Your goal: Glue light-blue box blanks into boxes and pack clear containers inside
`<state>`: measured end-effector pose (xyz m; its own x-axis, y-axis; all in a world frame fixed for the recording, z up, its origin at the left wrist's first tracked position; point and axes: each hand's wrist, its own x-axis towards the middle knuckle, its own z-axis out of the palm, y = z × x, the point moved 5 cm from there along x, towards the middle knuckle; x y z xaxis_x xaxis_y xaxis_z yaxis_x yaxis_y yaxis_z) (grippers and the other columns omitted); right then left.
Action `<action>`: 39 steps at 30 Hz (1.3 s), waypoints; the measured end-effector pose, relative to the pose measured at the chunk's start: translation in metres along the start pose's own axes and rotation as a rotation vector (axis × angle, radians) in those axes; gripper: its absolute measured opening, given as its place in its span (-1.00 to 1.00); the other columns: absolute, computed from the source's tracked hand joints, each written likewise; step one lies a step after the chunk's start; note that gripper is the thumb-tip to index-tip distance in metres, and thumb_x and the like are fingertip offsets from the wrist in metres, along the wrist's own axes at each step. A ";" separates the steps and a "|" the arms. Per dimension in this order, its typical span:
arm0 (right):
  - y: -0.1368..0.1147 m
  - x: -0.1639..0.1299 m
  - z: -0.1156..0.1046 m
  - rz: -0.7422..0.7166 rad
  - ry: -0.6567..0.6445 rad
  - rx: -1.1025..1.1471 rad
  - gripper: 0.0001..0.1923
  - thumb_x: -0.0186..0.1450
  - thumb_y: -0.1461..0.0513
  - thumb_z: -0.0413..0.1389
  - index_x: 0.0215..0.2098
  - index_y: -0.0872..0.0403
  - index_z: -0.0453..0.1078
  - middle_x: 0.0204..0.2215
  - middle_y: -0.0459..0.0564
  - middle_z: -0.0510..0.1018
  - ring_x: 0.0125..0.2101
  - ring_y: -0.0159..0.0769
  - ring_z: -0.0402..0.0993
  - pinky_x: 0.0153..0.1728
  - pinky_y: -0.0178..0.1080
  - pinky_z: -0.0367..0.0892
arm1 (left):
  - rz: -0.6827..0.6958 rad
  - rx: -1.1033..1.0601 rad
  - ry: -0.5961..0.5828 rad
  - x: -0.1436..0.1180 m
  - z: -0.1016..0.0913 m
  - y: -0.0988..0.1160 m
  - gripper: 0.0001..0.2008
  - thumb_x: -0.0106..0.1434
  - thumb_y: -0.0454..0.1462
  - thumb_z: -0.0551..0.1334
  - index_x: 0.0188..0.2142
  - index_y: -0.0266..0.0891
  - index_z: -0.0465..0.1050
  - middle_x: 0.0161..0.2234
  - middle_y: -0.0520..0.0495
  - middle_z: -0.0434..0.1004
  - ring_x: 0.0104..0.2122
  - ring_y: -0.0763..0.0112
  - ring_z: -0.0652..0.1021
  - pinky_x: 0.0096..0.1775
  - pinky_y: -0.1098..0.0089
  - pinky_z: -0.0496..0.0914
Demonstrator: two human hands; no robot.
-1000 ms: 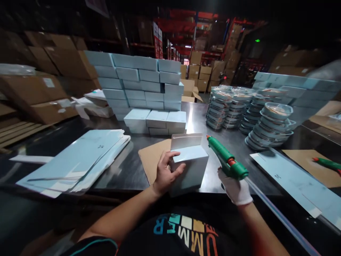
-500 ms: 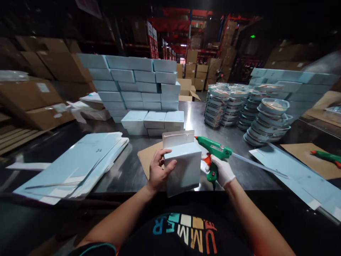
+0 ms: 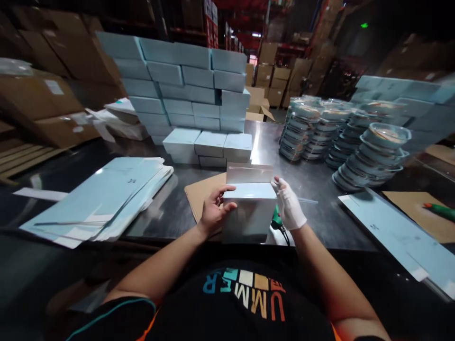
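Note:
I hold a light blue carton box (image 3: 249, 215) upright on the steel table's (image 3: 322, 227) near edge, its top flap (image 3: 249, 173) standing open. My bare left hand (image 3: 213, 210) grips the box's left side, thumb on the top edge. My white-gloved right hand (image 3: 289, 206) grips the box's upper right corner, fingers up by the flap. A green glue gun (image 3: 276, 219) with a black cord lies on the table just behind that hand, mostly hidden. A brown cardboard sheet (image 3: 199, 194) lies under and to the left of the box.
A pile of flat blue cartons (image 3: 103, 199) lies at the left. A wall of finished blue boxes (image 3: 185, 90) stands behind. Stacks of clear lidded containers (image 3: 355, 142) fill the right. A flat carton (image 3: 391, 234) and a second green glue gun (image 3: 441, 210) lie far right.
My right hand swung the glue gun down toward the box, set it on the table and moved onto the box's right corner. My left hand stayed on the box.

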<state>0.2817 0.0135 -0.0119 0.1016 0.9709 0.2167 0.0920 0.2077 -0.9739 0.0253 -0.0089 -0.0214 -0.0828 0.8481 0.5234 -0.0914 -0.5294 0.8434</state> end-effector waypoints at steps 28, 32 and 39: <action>-0.036 -0.052 0.013 -0.464 -0.425 -0.150 -0.76 0.47 0.18 0.30 0.06 -0.20 0.72 0.33 0.02 0.60 0.37 0.00 0.50 0.44 0.18 0.38 | 0.474 0.166 -0.578 0.008 -0.002 0.032 -0.75 0.48 -0.11 0.39 0.08 -0.02 0.74 0.05 -0.21 0.79 0.25 -0.03 0.64 0.26 -0.16 0.52; -0.008 -0.051 0.005 -0.287 -0.295 -0.205 -0.25 0.23 0.04 0.47 0.37 -0.15 0.51 0.51 0.10 0.37 0.51 0.17 0.29 0.50 0.25 0.27 | 0.379 0.174 -0.383 -0.006 -0.013 0.005 -0.34 0.33 0.08 0.50 0.35 0.04 0.52 0.36 -0.33 0.55 0.46 -0.17 0.42 0.44 -0.32 0.26; 0.035 -0.046 -0.001 -0.126 -0.139 -0.166 -0.22 0.30 -0.04 0.36 0.43 -0.11 0.37 0.30 0.20 0.60 0.20 0.14 0.66 0.15 0.13 0.66 | -0.367 0.234 -0.262 -0.073 -0.027 -0.077 0.22 0.01 0.19 0.63 0.51 -0.13 0.18 0.32 -0.48 0.50 0.23 -0.27 0.62 0.22 -0.18 0.56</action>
<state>0.2808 -0.0238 -0.0557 -0.0571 0.9481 0.3128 0.2577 0.3167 -0.9129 0.0120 -0.0311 -0.1280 0.1676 0.9702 0.1750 0.1595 -0.2018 0.9664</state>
